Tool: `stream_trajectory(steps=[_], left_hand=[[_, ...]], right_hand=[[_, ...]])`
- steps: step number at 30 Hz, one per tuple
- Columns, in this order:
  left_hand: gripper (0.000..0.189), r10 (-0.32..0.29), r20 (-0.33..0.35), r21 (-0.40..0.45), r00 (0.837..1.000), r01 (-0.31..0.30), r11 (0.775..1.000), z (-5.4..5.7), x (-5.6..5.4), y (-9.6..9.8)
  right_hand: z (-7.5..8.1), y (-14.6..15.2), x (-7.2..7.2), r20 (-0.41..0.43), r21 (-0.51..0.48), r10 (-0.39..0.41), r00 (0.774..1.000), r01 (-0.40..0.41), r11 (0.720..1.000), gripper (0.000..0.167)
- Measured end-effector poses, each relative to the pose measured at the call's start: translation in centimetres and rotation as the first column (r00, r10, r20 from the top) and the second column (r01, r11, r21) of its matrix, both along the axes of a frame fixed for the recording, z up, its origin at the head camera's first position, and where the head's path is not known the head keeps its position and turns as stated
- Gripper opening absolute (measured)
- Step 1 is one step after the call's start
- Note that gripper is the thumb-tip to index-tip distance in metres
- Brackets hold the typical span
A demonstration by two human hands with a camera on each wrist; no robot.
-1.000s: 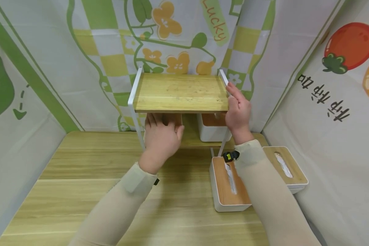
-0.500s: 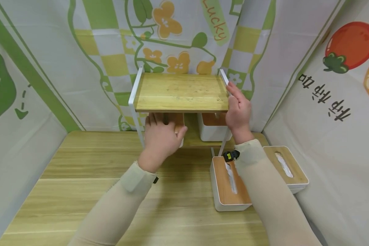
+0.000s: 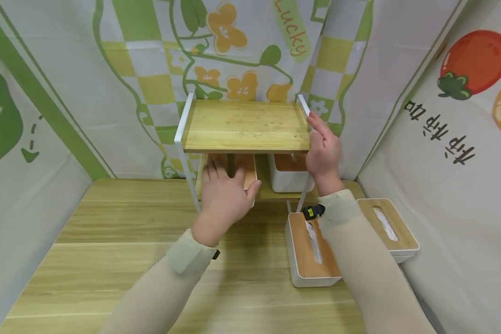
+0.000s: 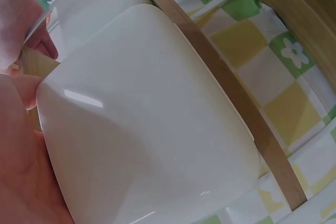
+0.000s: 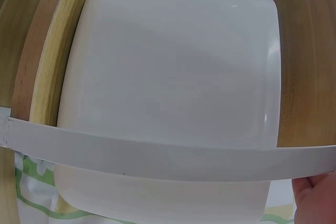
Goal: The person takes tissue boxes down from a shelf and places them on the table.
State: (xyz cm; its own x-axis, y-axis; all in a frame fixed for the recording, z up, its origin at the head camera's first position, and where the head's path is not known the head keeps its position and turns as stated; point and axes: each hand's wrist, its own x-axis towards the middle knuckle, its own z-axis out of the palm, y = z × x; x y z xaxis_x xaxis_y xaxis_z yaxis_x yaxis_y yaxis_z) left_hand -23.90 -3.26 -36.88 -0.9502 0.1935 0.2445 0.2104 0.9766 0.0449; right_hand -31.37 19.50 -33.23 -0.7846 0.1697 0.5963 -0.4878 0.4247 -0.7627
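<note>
A two-tier shelf (image 3: 246, 125) with wooden boards and a white metal frame stands at the back of the table. My left hand (image 3: 225, 192) reaches below its top board, fingers laid forward over the wooden lid of a tissue box (image 3: 249, 166). The thumb sticks out to the right, past the lid's front corner. In the left wrist view, the box's glossy white side fills the middle, with part of the left hand (image 4: 21, 171) against it. My right hand (image 3: 324, 155) grips the shelf's right frame, its fingertips showing beside the white bar (image 5: 157, 158) in the right wrist view.
Another tissue box (image 3: 290, 180) sits on the lower board at the right. Two more, one in front of the shelf (image 3: 313, 250) and one at the table's right edge (image 3: 388, 225), have white tissue in their slots. A patterned curtain (image 3: 150, 69) hangs behind.
My left hand and the tissue box beneath it have shifted right along the lower board, closer to the other box. The right hand stays on the frame.
</note>
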Motion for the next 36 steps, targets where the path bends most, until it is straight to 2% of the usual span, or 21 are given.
stream_trajectory(steps=[8,24,36], left_hand=[[0.073,0.001,-0.052,-0.023,0.999,-0.002,1.0,-0.2,0.8,0.5],[0.075,0.005,-0.01,-0.006,1.0,-0.006,1.0,0.0,1.8,0.8],[0.076,0.017,0.039,-0.01,0.999,-0.017,1.0,0.3,2.3,1.0]], right_hand=[[0.0,0.0,0.0,-0.006,0.001,0.005,1.0,-0.005,1.0,0.048],[-0.1,0.1,-0.2,-0.028,0.0,-0.002,1.0,0.002,1.0,0.047],[0.0,0.0,-0.1,-0.005,0.006,-0.002,1.0,0.002,1.0,0.048]])
